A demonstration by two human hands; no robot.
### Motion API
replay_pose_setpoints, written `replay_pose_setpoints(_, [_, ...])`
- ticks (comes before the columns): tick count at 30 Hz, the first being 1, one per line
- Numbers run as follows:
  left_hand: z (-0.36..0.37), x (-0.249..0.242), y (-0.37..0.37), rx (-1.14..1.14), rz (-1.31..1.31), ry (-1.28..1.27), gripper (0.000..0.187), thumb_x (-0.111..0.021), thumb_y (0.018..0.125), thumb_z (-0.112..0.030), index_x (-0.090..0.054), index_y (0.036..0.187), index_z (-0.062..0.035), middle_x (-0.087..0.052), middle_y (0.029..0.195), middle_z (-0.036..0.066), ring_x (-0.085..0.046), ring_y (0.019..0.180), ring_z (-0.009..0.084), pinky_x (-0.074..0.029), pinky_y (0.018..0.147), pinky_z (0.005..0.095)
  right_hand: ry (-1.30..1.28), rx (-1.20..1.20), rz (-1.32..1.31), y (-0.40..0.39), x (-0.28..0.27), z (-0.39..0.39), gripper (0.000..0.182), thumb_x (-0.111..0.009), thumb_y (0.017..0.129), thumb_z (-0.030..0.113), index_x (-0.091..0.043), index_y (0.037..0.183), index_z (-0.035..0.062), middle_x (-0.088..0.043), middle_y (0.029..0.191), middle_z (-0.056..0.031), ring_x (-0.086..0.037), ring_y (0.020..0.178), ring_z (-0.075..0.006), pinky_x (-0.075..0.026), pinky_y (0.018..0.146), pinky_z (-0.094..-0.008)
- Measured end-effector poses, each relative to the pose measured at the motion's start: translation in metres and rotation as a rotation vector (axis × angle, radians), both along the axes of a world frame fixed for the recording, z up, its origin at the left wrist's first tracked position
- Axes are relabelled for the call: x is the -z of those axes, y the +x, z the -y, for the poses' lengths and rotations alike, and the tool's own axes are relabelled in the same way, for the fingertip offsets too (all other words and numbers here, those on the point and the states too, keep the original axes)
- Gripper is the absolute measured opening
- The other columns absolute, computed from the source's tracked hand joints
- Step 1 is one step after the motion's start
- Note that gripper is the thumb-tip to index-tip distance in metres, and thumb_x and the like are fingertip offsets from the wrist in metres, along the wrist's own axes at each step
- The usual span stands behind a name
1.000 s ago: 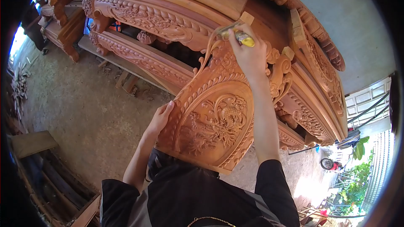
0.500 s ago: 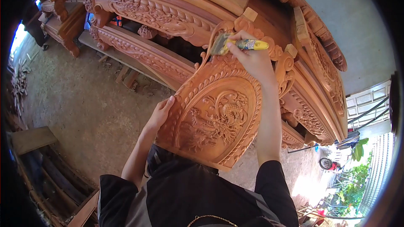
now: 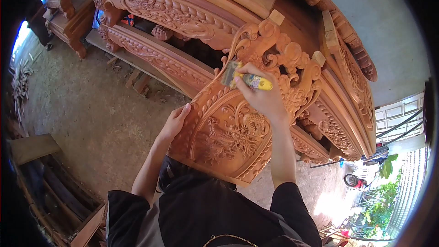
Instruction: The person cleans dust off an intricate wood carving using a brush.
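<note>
Brush [image 3: 251, 81] at left edge of panel [image 3: 235, 130]

The carved wooden panel [image 3: 235, 130], orange-brown, slants across the centre of the frame, its straight end at lower centre and its scrolled, pierced end toward upper right. A dragon-like relief fills its rounded, leaf-bordered field. The flat brush [image 3: 253, 81] lies over the panel above this field, dark bristles at left, yellow handle with a patterned label pointing right.

Left fingers [image 3: 187, 108] mostly hidden (grip unseen) behind carved panel [image 3: 231, 130].
</note>
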State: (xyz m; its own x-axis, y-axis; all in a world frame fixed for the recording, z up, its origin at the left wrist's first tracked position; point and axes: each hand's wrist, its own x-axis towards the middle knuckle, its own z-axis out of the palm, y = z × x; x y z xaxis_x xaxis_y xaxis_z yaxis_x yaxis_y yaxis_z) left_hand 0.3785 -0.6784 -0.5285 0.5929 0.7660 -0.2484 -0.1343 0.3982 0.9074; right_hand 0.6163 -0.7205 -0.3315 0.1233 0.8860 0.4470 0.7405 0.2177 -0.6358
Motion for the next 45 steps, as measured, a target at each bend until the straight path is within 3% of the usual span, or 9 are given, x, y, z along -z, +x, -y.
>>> replay_pose_setpoints(5, [0.000,-0.002,0.001,0.006,-0.011,-0.016,0.052,-0.046,0.108,-0.040,-0.061,0.128,0.0051,-0.069,0.106,0.004,-0.060,0.093,0.0086,-0.050,0.084,0.0242,0.246,0.205,0.135,0.001,0.003,-0.001,0.013,-0.072,0.087,0.015,-0.066,0.097,0.0091,-0.073,0.085,-0.0106,-0.072,0.076,-0.0277,-0.055,0.066,-0.0344])
replay_pose_setpoints(9, [-0.001,0.001,-0.001,0.002,0.001,-0.039,0.051,-0.047,0.107,-0.042,-0.063,0.125,0.0029,-0.069,0.098,0.001,-0.060,0.082,0.0064,-0.049,0.074,0.0214,-0.146,0.008,0.017,0.015,-0.001,0.006,0.011,-0.072,0.088,0.015,-0.068,0.095,0.0081,-0.073,0.087,-0.0100,-0.072,0.074,-0.0282,-0.054,0.064,-0.0344])
replay_pose_setpoints(13, [0.000,-0.005,-0.003,0.013,-0.017,-0.057,0.048,-0.048,0.107,-0.042,-0.064,0.123,-0.0005,-0.067,0.089,-0.001,-0.059,0.070,0.0068,-0.048,0.063,0.0209,0.311,0.308,0.165,0.029,-0.011,-0.001,0.010,-0.071,0.089,0.015,-0.068,0.096,0.0080,-0.073,0.086,-0.0095,-0.072,0.076,-0.0261,-0.054,0.065,-0.0335])
replay_pose_setpoints(15, [-0.002,0.004,-0.001,-0.009,-0.025,-0.022,0.047,-0.048,0.107,-0.042,-0.064,0.123,-0.0004,-0.067,0.089,0.000,-0.058,0.070,0.0068,-0.048,0.063,0.0209,-0.164,0.058,0.004,0.036,-0.020,0.008,0.007,-0.069,0.089,0.011,-0.067,0.094,0.0062,-0.072,0.086,-0.0078,-0.071,0.074,-0.0227,-0.053,0.064,-0.0317])
replay_pose_setpoints(18, [-0.002,-0.002,-0.005,-0.005,-0.041,-0.024,0.047,-0.047,0.108,-0.041,-0.064,0.123,0.0005,-0.067,0.091,0.000,-0.058,0.074,0.0063,-0.048,0.066,0.0211,0.259,0.339,0.102,0.029,-0.021,-0.002,0.008,-0.069,0.089,0.013,-0.067,0.094,0.0071,-0.071,0.083,-0.0062,-0.069,0.071,-0.0185,-0.051,0.065,-0.0292])
replay_pose_setpoints(29, [-0.001,-0.008,-0.007,0.021,-0.058,-0.091,0.051,-0.047,0.107,-0.043,-0.063,0.125,0.0024,-0.068,0.101,0.001,-0.060,0.088,0.0072,-0.050,0.078,0.0225,0.274,0.306,0.158,0.037,-0.012,0.015,0.010,-0.069,0.088,0.018,-0.068,0.093,0.0098,-0.071,0.078,-0.0067,-0.070,0.069,-0.0228,-0.051,0.062,-0.0307])
replay_pose_setpoints(31, [0.001,-0.006,-0.006,-0.034,-0.077,-0.010,0.051,-0.048,0.107,-0.043,-0.065,0.121,0.0034,-0.066,0.092,-0.001,-0.056,0.077,0.0053,-0.048,0.070,0.0211,-0.095,0.073,0.040,0.042,-0.011,0.030,0.008,-0.069,0.088,0.015,-0.067,0.092,0.0092,-0.072,0.080,-0.0076,-0.070,0.071,-0.0258,-0.052,0.062,-0.0325])
replay_pose_setpoints(35, [-0.002,0.008,-0.009,-0.008,-0.110,0.010,0.053,-0.048,0.107,-0.045,-0.065,0.120,0.0034,-0.066,0.092,-0.002,-0.056,0.076,0.0056,-0.048,0.069,0.0218,0.301,0.379,0.139,0.031,-0.001,0.033,0.008,-0.069,0.088,0.014,-0.067,0.092,0.0084,-0.073,0.086,-0.0093,-0.072,0.075,-0.0245,-0.053,0.065,-0.0320])
replay_pose_setpoints(45, [0.002,-0.013,-0.010,0.018,-0.083,-0.042,0.051,-0.046,0.108,-0.043,-0.064,0.124,0.0016,-0.068,0.100,0.000,-0.060,0.085,0.0060,-0.049,0.076,0.0223,0.281,0.482,0.022,0.058,0.004,0.079,0.003,-0.070,0.090,0.008,-0.069,0.093,0.0065,-0.072,0.081,-0.0075,-0.070,0.070,-0.0202,-0.052,0.063,-0.0298])
